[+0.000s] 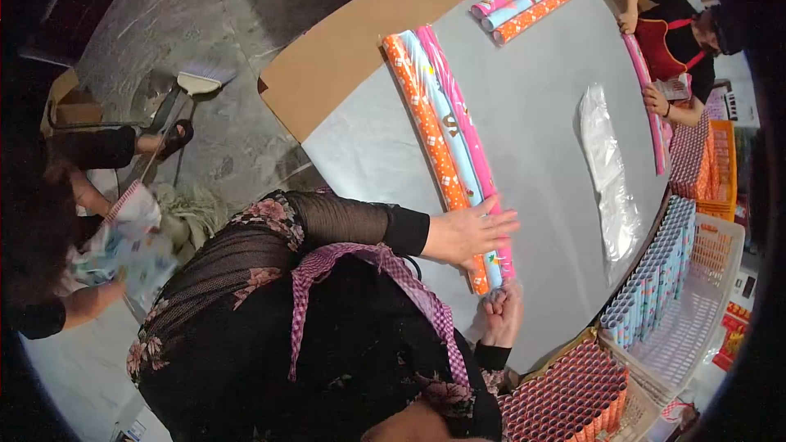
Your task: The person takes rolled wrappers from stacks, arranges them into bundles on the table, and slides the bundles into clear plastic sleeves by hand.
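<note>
A wrapped set of orange, light-blue and pink wrapping paper rolls (pixel 449 127) lies side by side in clear plastic on the grey table (pixel 548 131). My left hand (pixel 471 233) rests across the rolls near their near end, fingers spread and palm down. At that same end my right hand (pixel 501 317) is closed, its fingers curled on the clear plastic sleeve (pixel 509 288) that sticks out past the rolls. Part of the orange and blue rolls is hidden under my left hand.
Another set of rolls (pixel 532 4) lies at the far side. A stack of clear plastic sleeves (pixel 610 180) sits on the right. Baskets with upright blue rolls (pixel 651 270) and red-orange rolls (pixel 565 393) line the right edge. One co-worker (pixel 675 41) handles pink rolls; another person sits left.
</note>
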{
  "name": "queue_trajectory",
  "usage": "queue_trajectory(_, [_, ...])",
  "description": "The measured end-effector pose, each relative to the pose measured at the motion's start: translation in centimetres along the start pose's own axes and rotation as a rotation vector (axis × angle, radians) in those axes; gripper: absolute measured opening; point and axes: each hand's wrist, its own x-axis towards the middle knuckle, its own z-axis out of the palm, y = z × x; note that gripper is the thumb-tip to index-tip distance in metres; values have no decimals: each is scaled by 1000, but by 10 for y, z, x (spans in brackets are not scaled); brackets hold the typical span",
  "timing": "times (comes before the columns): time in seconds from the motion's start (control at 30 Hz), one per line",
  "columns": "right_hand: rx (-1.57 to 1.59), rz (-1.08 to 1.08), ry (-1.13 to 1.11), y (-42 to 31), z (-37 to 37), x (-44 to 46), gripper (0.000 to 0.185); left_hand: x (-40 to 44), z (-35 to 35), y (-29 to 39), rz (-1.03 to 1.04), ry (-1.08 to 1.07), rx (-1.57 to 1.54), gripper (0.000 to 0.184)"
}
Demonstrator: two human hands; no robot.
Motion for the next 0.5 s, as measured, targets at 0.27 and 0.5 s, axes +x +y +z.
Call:
queue_trajectory(0.27, [117, 109, 66, -1, -1, 16, 34, 0, -1, -2, -5, 39, -18, 80])
queue_trajectory(0.5, [210, 136, 88, -6, 10, 15, 34, 2, 2, -2, -4, 44, -41, 81])
